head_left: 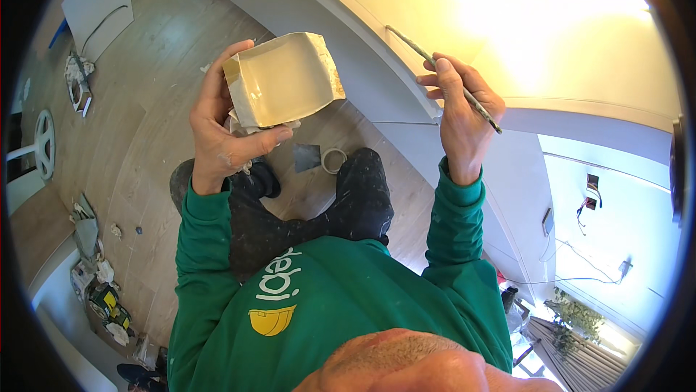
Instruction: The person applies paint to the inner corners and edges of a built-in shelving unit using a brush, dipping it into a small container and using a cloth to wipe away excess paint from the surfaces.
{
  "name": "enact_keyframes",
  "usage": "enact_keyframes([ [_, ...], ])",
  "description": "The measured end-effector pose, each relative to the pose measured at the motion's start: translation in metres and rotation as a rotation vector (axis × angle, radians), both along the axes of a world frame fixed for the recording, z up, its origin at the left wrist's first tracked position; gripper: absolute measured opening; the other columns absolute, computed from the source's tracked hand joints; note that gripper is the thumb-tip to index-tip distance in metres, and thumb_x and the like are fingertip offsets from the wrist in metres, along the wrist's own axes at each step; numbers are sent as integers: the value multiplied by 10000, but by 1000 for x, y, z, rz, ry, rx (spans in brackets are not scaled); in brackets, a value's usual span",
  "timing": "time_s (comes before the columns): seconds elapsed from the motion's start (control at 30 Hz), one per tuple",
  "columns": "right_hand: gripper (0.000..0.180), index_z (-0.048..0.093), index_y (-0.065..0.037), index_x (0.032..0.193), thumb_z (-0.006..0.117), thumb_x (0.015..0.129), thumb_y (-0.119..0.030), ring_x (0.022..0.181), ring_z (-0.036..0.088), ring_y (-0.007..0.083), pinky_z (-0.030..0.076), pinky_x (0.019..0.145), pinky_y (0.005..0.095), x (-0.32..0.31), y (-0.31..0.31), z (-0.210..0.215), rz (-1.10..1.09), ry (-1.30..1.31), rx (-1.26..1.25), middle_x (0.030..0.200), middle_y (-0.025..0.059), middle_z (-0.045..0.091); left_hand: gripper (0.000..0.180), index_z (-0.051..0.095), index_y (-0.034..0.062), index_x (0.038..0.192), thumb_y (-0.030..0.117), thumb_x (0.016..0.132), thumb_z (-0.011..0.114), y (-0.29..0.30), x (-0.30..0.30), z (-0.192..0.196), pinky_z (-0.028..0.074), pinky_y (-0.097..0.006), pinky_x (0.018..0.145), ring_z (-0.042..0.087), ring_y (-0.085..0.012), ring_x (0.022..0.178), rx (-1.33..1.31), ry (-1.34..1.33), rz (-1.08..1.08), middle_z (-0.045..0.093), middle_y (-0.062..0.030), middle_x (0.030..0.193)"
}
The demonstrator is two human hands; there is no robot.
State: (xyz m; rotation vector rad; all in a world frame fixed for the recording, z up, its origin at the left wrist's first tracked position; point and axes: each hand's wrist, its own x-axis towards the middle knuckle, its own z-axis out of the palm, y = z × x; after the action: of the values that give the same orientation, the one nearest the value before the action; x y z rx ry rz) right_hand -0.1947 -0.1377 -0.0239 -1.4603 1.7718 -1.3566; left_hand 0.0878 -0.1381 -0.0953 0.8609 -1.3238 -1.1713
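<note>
My left hand (211, 134) is closed around a cut-down, box-like carton (328, 73), tilted so its inside shows. Smooth cream-coloured liquid, seemingly paint, coats or fills the carton. Some crumpled white paper (239, 122) is pressed under it by the palm. Between the fingers and thumb of my right hand (465, 98) is a thin, paint-marked brush (410, 43). Its far end reaches the front edge of a brightly lit pale panel (580, 76); whether it touches cannot be told. The carton hangs left of the brush, over the floor.
Below my knees lie a ring-shaped roll of tape (323, 161) and a dark grey square sheet (307, 158). A white board (101, 4) and assorted tools and scraps lie at left. Loose wires (582, 214) hang from wall openings at right, near a plant (573, 314).
</note>
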Motion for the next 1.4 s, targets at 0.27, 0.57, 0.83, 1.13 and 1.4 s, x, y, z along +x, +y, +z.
enact_keyframes([
  [0.27, 225, 734, 82, 1041, 666, 959, -116, 739, 715, 161, 547, 647, 265, -6, 12, 3, -37, -2, 32, 836, 142, 748, 969, 461, 7, 1461, 84, 609, 916, 1, 1, -1, 564, -382, 986, 677, -242, 1130, -2, 2, 4, 653, -139, 1263],
  [0.57, 229, 734, 80, 1043, 661, 964, -121, 736, 712, 154, 545, 644, 262, 7, -2, 8, 9, -25, 10, 835, 136, 745, 964, 458, 3, 1461, 83, 613, 910, 1, 1, 2, 555, -373, 983, 678, -236, 1120, 18, 15, -1, 656, -130, 1254],
  [0.83, 227, 731, 84, 1041, 662, 963, -118, 731, 718, 157, 542, 632, 255, -2, 7, 2, -29, -19, 60, 848, 143, 748, 973, 457, 3, 1464, 91, 609, 912, 3, 2, 1, 551, -373, 988, 676, -237, 1126, 31, 30, -2, 654, -126, 1259],
  [1.13, 226, 729, 84, 1046, 667, 959, -116, 740, 730, 169, 542, 625, 254, -4, 18, 17, -46, 2, 47, 862, 143, 747, 957, 453, 1, 1465, 57, 617, 894, 4, 0, 0, 555, -377, 982, 672, -241, 1131, 57, 89, -27, 648, -138, 1265],
  [1.4, 233, 732, 74, 1051, 674, 955, -130, 747, 736, 173, 546, 624, 257, 13, -9, 5, 17, -79, 39, 886, 139, 748, 950, 455, 11, 1463, 52, 620, 891, 1, -1, 1, 557, -372, 980, 666, -241, 1138, 76, 78, -26, 646, -144, 1266],
])
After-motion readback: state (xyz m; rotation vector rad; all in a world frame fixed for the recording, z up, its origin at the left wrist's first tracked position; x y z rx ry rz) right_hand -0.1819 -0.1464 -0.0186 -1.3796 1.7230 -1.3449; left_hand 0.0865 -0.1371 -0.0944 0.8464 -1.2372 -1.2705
